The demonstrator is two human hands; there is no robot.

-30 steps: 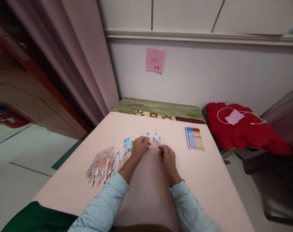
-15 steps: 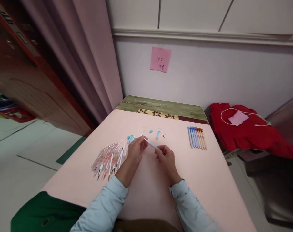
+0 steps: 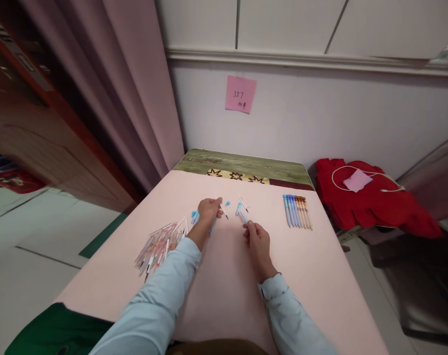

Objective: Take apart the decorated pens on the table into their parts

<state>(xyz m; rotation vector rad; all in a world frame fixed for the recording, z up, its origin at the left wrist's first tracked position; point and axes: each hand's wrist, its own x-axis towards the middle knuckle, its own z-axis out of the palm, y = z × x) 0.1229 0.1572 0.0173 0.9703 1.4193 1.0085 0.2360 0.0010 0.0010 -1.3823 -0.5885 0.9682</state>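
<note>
Fingers point(image 3: 216, 203) of the left hand point(image 3: 208, 212) are curled closed around a thin white refill point(image 3: 224, 213). Its dark tip projects to the right, toward the other hand. I read the right hand point(image 3: 256, 237) as pinching a pale blue barrel point(image 3: 242, 216) between thumb and fingertips, free end angled up toward the refill. The two parts are near each other but apart, over the middle of the pink bench point(image 3: 320, 276). I judge that this opposed hold lets each hand steer one slim part by its end. A second pale blue piece point(image 3: 212, 228) shows just under the left hand; I cannot tell whether it is held or lying on the bench.

Just beyond the hands, small blue parts point(image 3: 227, 203) and a thin white piece point(image 3: 242, 201) lie scattered within easy reach. To the left, a loose heap of slim pen parts point(image 3: 159, 244) fans out beside the left sleeve point(image 3: 161, 301). Well to the right, a row of pens point(image 3: 297, 211) lies side by side, blue ones left and orange ones right. It is kept well apart from the heap, presumably so the groups do not mix. Off the bench I note a pink note point(image 3: 240, 93) on the wall and a red cloth point(image 3: 372, 202) carrying a white cable point(image 3: 335, 173).
</note>
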